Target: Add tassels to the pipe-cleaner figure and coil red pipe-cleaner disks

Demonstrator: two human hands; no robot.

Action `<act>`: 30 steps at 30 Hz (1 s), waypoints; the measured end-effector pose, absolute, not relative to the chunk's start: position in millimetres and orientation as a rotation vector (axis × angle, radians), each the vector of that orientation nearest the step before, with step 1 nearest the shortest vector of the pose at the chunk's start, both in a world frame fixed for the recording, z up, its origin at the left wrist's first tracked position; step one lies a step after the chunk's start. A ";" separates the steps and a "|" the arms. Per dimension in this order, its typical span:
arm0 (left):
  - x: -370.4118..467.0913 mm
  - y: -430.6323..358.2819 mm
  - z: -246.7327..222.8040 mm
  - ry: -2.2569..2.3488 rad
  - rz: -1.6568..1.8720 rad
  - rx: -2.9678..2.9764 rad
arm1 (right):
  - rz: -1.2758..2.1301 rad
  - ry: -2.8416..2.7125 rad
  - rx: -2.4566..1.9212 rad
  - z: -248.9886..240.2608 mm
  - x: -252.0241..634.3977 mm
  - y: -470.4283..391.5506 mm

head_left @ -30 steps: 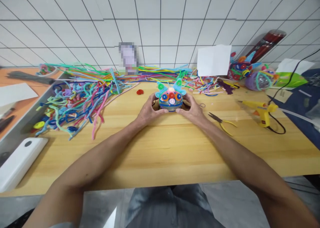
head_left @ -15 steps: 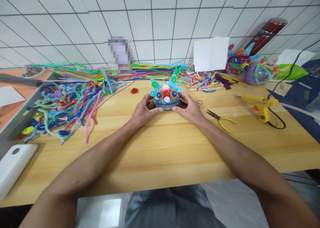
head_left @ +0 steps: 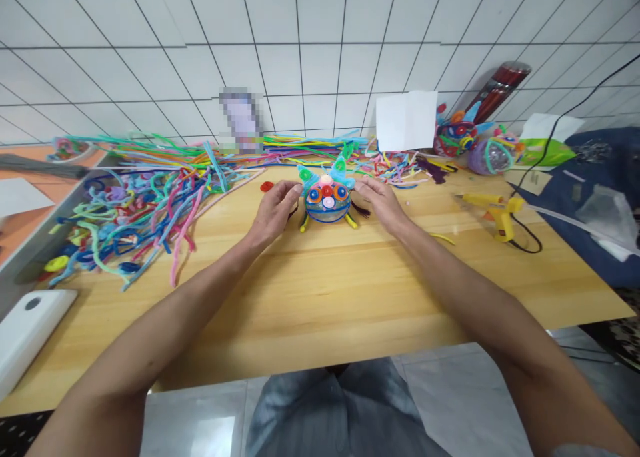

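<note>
A round pipe-cleaner creature [head_left: 327, 202] stands upright at the middle of the table, with orange and blue eyes, a red coil between them, light blue ears and yellow feet. Dark tassels hang at both its sides. My left hand [head_left: 278, 207] is at its left side, fingertips pinched beside the ear, near a dark tassel. At the opposite side my right hand [head_left: 381, 202] has its fingertips pinched together above the other tassel. What the fingertips hold is too small to make out. A red coil [head_left: 267, 186] lies behind my left hand.
Loose pipe cleaners [head_left: 145, 203] heap at the left and along the wall. A yellow glue gun [head_left: 493, 210] with a black cord lies right. Two decorated balls [head_left: 490, 155], a red flask [head_left: 503, 87] and a white card [head_left: 406, 120] stand behind. A white device [head_left: 37, 330] sits front left.
My hands have moved from cupping the creature's lower sides up to beside its ears. Its yellow feet and tassels now show. The pliers are mostly hidden behind my right forearm, as the view has shifted.
</note>
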State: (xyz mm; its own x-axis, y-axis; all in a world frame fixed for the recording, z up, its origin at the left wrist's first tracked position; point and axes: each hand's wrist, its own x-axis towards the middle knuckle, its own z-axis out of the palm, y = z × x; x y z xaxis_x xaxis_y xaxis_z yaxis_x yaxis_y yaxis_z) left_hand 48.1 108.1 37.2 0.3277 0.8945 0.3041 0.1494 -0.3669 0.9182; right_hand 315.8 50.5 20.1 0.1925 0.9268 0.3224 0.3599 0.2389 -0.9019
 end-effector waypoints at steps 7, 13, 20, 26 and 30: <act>55.9 113.5 27.1 0.923 1.125 1.698 | 0.705 -1.284 -1.305 30.8 303.7 52.1; 57.3 113.6 25.2 0.908 1.152 1.668 | 0.665 -1.290 -1.329 26.9 307.3 54.2; 55.7 112.9 28.0 0.873 1.099 1.614 | 0.776 -1.249 -1.266 26.2 304.4 52.5; 57.4 116.3 25.0 0.884 1.148 1.618 | 0.640 -1.296 -1.302 28.5 303.2 49.8; 57.3 113.3 28.2 0.876 1.122 1.555 | 0.710 -1.241 -1.282 28.1 301.7 50.3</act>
State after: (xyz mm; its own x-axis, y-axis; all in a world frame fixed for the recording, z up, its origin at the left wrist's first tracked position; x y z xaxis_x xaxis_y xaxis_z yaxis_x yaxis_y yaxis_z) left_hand 57.3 113.3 28.2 0.3108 0.9205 0.2367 0.0059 -0.2509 0.9680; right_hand 301.7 50.3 28.1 0.2563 0.9264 0.2759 0.2320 0.2181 -0.9479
